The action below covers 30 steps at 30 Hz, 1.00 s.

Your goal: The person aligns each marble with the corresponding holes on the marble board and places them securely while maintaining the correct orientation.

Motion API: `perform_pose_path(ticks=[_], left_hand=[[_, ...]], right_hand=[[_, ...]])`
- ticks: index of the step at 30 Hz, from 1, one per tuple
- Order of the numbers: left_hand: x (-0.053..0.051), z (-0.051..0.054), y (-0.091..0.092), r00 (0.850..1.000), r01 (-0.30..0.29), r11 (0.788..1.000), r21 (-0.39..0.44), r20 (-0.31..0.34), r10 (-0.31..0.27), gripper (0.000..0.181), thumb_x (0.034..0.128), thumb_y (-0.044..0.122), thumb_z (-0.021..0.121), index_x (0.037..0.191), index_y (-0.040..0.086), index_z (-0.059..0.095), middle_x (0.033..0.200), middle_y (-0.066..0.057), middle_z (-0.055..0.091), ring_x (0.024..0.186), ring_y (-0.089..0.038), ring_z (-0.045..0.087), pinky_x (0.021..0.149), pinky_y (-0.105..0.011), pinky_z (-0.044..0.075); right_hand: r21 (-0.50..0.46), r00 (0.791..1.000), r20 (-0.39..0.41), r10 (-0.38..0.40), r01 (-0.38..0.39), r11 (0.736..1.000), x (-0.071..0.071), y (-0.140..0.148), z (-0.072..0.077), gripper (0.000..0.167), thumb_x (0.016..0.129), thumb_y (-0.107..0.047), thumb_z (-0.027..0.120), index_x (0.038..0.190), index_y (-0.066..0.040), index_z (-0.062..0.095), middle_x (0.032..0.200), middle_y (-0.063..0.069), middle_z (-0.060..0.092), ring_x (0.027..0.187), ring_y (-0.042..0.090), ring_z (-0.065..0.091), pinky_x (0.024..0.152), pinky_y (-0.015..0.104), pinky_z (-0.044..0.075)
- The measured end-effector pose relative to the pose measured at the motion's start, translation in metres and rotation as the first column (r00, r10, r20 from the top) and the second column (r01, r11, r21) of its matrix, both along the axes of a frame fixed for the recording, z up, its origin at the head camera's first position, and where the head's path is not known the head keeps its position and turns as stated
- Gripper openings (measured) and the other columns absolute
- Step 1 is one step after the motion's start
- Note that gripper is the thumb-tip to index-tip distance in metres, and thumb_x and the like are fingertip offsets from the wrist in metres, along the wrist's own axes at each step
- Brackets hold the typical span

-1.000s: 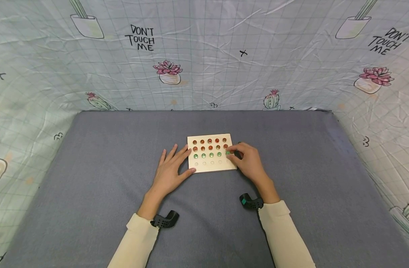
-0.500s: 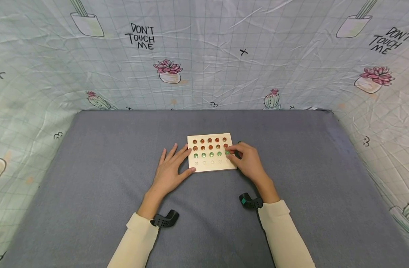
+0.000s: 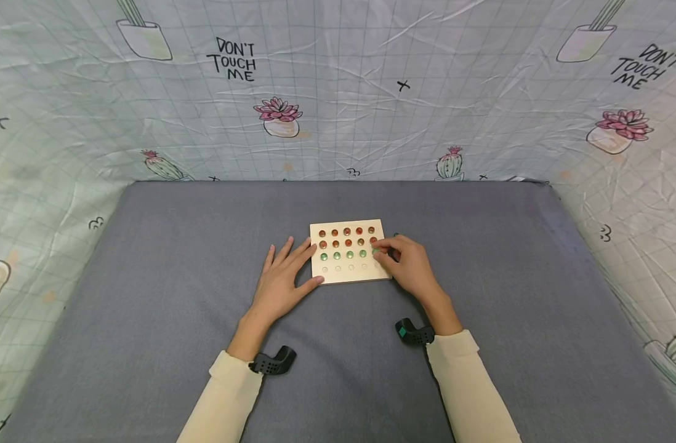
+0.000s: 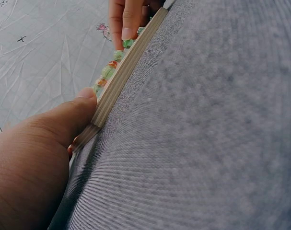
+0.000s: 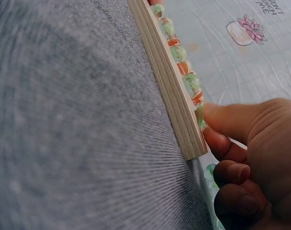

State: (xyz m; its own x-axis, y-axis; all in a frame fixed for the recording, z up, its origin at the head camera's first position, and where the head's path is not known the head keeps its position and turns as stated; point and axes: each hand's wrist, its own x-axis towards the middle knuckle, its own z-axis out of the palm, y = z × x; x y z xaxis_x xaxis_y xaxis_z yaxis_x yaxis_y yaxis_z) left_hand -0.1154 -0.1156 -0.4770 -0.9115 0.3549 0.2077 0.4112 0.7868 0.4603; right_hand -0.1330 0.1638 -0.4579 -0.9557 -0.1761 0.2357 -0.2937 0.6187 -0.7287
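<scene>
A pale wooden board with rows of round hollows lies on the grey cloth. Amber-red marbles fill its two far rows, and green marbles sit in the third; the nearest row shows bare hollows. My left hand rests at the board's left side, fingers spread, with the thumb at the near left corner. At the right end of the green row, my right hand pinches a green marble between thumb and forefinger. Its other fingers curl beneath, and greenish glass shows beside them, partly hidden.
Grey cloth covers the table around the board. A printed curtain stands behind the far edge and along both sides. Each wrist wears a black camera mount, one on the left and one on the right.
</scene>
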Motion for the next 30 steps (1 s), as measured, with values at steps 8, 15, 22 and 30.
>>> perform_pose_path(ticks=[8,15,22,30], left_hand=[[-0.001,0.001,-0.001,1.0,0.003,1.0,0.005,0.002,-0.003,0.068,0.0875,0.049,0.065,0.145,0.018,0.045,0.15,0.001,0.038,0.143,-0.027,0.019,0.116,-0.049,0.001],[-0.001,0.002,-0.001,1.0,0.002,1.0,0.002,0.006,-0.002,0.068,0.0876,0.049,0.065,0.145,0.018,0.045,0.15,0.0,0.038,0.143,-0.028,0.019,0.116,-0.049,0.002],[-0.001,0.003,-0.001,1.0,0.001,1.0,0.001,0.009,-0.001,0.069,0.0877,0.049,0.065,0.145,0.018,0.045,0.15,-0.001,0.038,0.143,-0.028,0.02,0.116,-0.05,0.002],[-0.001,0.004,-0.001,1.0,0.002,1.0,-0.002,0.01,-0.002,0.068,0.088,0.049,0.064,0.145,0.018,0.044,0.15,0.0,0.038,0.143,-0.028,0.02,0.116,-0.05,0.002]], right_hand=[[-0.007,1.0,0.01,-0.004,0.004,1.0,0.0,-0.002,0.002,0.016,0.085,-0.01,0.074,0.1,-0.006,0.075,0.081,0.002,0.058,0.062,0.017,0.042,0.055,0.029,0.036],[-0.003,1.0,0.01,-0.003,0.003,1.0,-0.001,-0.001,0.002,0.016,0.084,-0.009,0.075,0.099,-0.006,0.074,0.08,0.002,0.058,0.061,0.017,0.042,0.055,0.029,0.035],[0.0,1.0,0.022,-0.003,0.003,1.0,0.0,0.001,0.005,0.02,0.083,-0.011,0.076,0.103,-0.008,0.074,0.083,0.002,0.058,0.061,0.017,0.041,0.054,0.029,0.035],[0.001,0.999,0.007,-0.043,0.043,0.999,0.001,0.013,0.012,0.021,0.082,-0.01,0.077,0.103,-0.007,0.073,0.084,0.005,0.06,0.059,0.018,0.041,0.053,0.03,0.033]])
